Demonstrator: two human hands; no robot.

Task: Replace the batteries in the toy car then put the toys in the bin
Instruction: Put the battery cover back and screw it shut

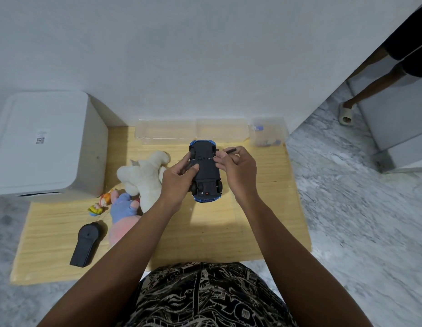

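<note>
The toy car [206,172] lies belly-up at the desk's [252,220] centre, so its battery cover faces the person. The left hand [179,180] grasps its side at 9 o'clock, steadying it. The right hand [238,171], at 3 o'clock, pinches a screwdriver [225,152], tip on the underside, likely at the cover screw.

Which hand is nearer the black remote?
Left. The left hand grips the car, on the side toward the remote; the right hand, holding the screwdriver, is on the car's far side.
</note>
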